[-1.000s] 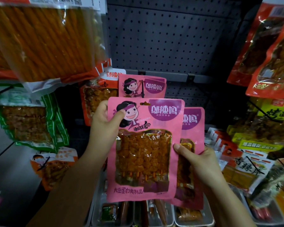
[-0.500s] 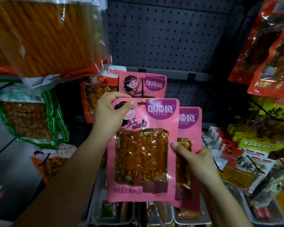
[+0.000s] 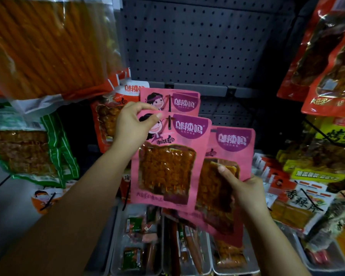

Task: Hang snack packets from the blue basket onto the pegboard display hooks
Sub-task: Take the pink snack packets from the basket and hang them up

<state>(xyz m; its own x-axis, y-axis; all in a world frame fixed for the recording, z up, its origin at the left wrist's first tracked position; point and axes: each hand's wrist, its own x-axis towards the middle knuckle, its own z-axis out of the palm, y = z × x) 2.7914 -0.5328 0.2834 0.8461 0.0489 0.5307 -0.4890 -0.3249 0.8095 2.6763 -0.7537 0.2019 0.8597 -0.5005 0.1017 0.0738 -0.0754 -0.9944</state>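
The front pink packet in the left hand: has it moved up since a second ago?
Yes. The front pink packet rose toward the hung pink packet; its hole now sits on the hook.

Clear trays (image 3: 211, 261) of small wrapped sausages and snacks sit on the shelf at the bottom, with a grey floor (image 3: 6, 214) showing at lower left and a dark shelf upright (image 3: 299, 36) rising at upper right.

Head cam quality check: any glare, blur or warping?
Head view: dim overall; glare on the red packs top right; motion blur on the pink packet the left hand pinches; wide-angle bowing at the edges; pegboard holes sharp.
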